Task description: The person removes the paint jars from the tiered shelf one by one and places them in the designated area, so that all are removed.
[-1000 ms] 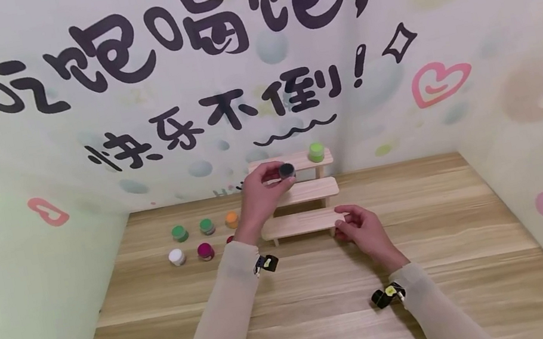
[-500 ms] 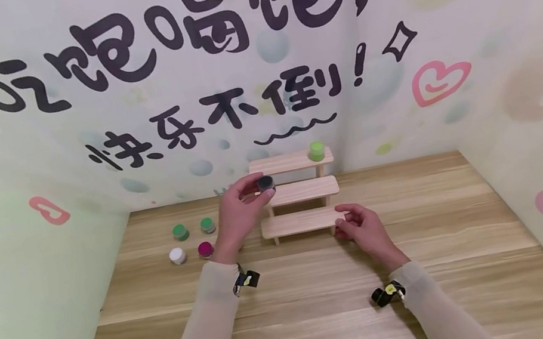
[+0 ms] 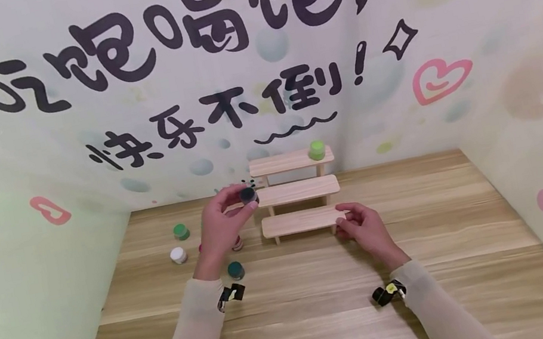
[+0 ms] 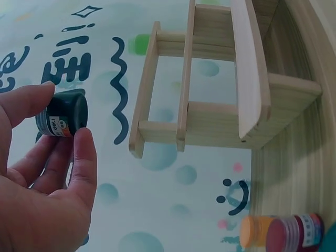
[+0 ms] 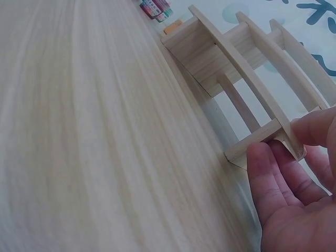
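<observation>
My left hand (image 3: 221, 227) pinches a small dark paint jar (image 3: 249, 195) between thumb and fingers, off the table and just left of the middle tier of a three-tier wooden shelf (image 3: 297, 191). In the left wrist view the label of this dark jar (image 4: 62, 126) shows at its side. My right hand (image 3: 368, 232) grips the right end of the lowest tier; in the right wrist view the thumb lies over the board (image 5: 252, 94) and fingers are under it. A light green jar (image 3: 317, 150) stands at the right of the top tier.
Left of the shelf, on the wooden table (image 3: 298, 322), stand a green jar (image 3: 181, 231), a white jar (image 3: 178, 255) and a dark teal jar (image 3: 236, 270). The left arm partly covers others; an orange jar (image 4: 254, 232) shows in the left wrist view. A printed wall cloth hangs behind.
My left hand has moved left and slightly down with the dark jar, from in front of the top tier to beside the middle tier. The right hand has stayed on the shelf.
</observation>
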A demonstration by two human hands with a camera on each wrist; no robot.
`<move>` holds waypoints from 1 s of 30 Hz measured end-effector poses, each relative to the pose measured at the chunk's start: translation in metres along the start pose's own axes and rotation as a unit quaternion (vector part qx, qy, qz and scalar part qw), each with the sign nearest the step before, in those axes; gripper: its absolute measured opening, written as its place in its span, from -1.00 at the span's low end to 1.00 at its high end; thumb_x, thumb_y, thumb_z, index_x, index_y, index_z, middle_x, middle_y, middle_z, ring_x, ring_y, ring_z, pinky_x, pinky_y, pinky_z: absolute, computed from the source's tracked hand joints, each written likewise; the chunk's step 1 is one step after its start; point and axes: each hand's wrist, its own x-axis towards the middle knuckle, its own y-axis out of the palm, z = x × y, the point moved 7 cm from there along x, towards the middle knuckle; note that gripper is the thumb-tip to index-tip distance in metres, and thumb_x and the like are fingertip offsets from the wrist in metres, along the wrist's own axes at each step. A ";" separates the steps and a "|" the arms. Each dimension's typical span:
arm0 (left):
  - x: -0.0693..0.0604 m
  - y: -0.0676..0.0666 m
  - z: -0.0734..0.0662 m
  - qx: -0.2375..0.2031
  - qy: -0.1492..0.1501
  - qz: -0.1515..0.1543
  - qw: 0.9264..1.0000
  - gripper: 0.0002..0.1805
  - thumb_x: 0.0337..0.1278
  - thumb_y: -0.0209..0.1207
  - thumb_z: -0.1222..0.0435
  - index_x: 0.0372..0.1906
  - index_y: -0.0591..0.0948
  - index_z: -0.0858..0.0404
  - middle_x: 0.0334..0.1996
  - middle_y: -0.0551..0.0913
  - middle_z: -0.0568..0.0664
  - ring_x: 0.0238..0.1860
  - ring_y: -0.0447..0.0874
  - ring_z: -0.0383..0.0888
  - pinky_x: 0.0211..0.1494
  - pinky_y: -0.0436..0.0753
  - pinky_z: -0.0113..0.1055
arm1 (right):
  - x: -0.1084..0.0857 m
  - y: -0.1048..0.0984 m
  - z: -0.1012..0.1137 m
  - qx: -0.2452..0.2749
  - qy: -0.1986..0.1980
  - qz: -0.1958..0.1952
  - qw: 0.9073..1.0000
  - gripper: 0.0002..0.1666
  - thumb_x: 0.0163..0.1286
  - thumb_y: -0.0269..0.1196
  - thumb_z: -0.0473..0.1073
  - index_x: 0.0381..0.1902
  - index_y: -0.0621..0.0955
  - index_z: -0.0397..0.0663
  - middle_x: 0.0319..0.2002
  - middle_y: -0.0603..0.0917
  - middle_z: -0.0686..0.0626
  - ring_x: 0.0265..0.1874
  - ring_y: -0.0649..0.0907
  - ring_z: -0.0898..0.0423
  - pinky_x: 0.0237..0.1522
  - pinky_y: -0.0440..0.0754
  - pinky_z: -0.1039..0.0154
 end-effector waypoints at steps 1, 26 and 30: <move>-0.002 -0.002 0.002 0.004 -0.002 0.001 1.000 -0.53 0.27 0.47 0.20 0.25 0.67 0.14 0.23 0.69 0.04 0.21 0.69 -0.02 0.21 0.75 -0.32 | 0.000 0.000 0.000 -0.003 -0.001 0.001 1.000 -0.54 0.53 0.31 -0.32 0.33 0.56 -0.25 -0.21 0.65 -0.08 -0.27 0.81 0.07 -0.11 0.85 0.19; -0.053 -0.054 0.051 0.038 -0.031 -0.027 0.998 -0.50 0.28 0.46 0.29 0.28 0.61 0.27 0.18 0.69 0.14 0.14 0.69 -0.10 0.11 0.73 -0.51 | 0.001 -0.001 -0.002 0.007 0.000 0.002 1.000 -0.55 0.51 0.32 -0.33 0.31 0.57 -0.24 -0.23 0.66 -0.08 -0.28 0.82 0.06 -0.13 0.85 0.18; -0.060 -0.063 0.061 0.066 -0.049 -0.036 0.996 -0.51 0.29 0.46 0.23 0.27 0.63 0.21 0.15 0.71 0.07 0.11 0.69 -0.09 0.10 0.70 -0.55 | 0.001 -0.001 -0.001 0.008 -0.002 0.002 1.000 -0.54 0.52 0.32 -0.33 0.32 0.57 -0.25 -0.23 0.67 -0.09 -0.27 0.82 0.07 -0.12 0.85 0.18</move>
